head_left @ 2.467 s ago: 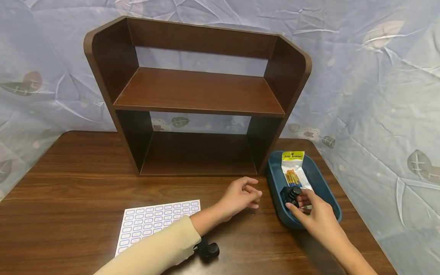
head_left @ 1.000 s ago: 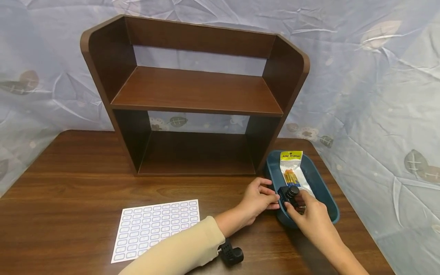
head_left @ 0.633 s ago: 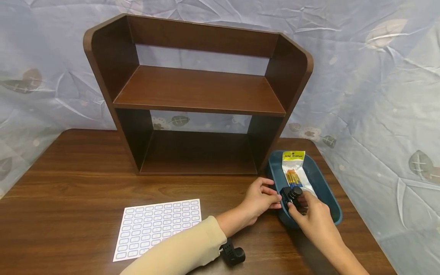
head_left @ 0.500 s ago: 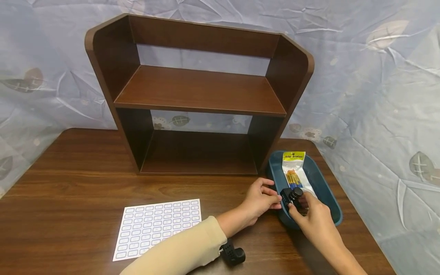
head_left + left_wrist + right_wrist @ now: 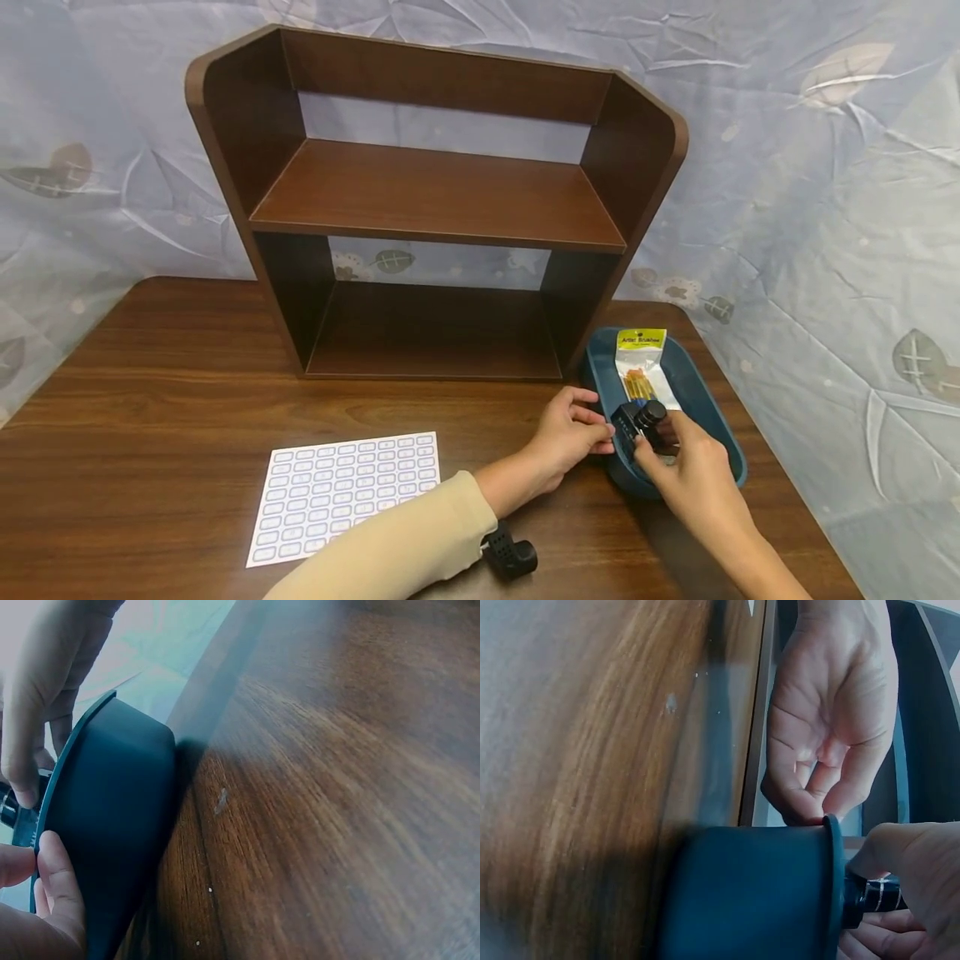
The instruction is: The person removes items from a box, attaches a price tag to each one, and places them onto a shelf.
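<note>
So, over at the lower right of the frame, a black camera-like gadget is gripped by the right hand, thumb on one side and fingers curled round the other, just inside the left wall of the blue tub. The tub's rim is pinched by the left hand between thumb and fingertips. Judging by that, the step in hand is probably getting the gadget positioned while the tub is steadied; whether its weight is on the bottom can't be told, tbh. For the next move, a firm rim hold and gentle right-hand fingers would be called for, so the brush packet lying just beyond isn't dragged. As for writing, "Artist Brushes" can be read on the packet's yellow header, but the smaller line below is too tiny. Pale marks can be seen on the gadget, no brand readable though. On the label sheet, lower left of centre, rows of blue-bordered boxes are printed, and whatever's inside them can't be made out.
</note>
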`<state>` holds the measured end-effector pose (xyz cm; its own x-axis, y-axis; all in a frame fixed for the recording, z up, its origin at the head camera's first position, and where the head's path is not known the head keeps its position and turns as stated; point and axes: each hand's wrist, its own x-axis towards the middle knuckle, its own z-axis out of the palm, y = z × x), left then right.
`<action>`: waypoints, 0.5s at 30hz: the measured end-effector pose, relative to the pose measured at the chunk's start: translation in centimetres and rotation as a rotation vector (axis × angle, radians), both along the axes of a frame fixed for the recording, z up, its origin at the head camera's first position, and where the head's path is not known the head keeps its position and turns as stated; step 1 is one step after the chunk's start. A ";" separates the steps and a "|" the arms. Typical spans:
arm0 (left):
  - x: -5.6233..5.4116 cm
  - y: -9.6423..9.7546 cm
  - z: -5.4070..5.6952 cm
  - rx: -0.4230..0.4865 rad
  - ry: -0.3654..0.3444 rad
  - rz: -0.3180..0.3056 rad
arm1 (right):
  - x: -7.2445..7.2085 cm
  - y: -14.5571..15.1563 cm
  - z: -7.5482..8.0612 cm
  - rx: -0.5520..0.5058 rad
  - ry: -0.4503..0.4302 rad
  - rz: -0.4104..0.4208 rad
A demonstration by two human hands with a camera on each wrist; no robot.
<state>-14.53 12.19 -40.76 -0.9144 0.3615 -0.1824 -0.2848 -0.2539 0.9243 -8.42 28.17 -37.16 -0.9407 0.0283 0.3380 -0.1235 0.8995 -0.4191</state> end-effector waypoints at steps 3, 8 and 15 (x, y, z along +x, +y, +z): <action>0.1 0.1 0.1 -0.010 0.003 0.002 | 0.0 0.0 0.3 -0.005 0.024 0.004; 0.1 0.1 0.1 -0.009 0.001 0.009 | 0.0 0.1 0.8 -0.013 0.056 0.028; 0.1 0.3 -0.1 0.012 -0.003 0.015 | -0.1 0.2 1.4 0.007 0.126 0.064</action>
<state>-14.42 12.45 -40.88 -0.9192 0.3500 -0.1805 -0.2832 -0.2691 0.9205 -8.50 28.36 -35.74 -0.8908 -0.0332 0.4531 -0.2317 0.8911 -0.3902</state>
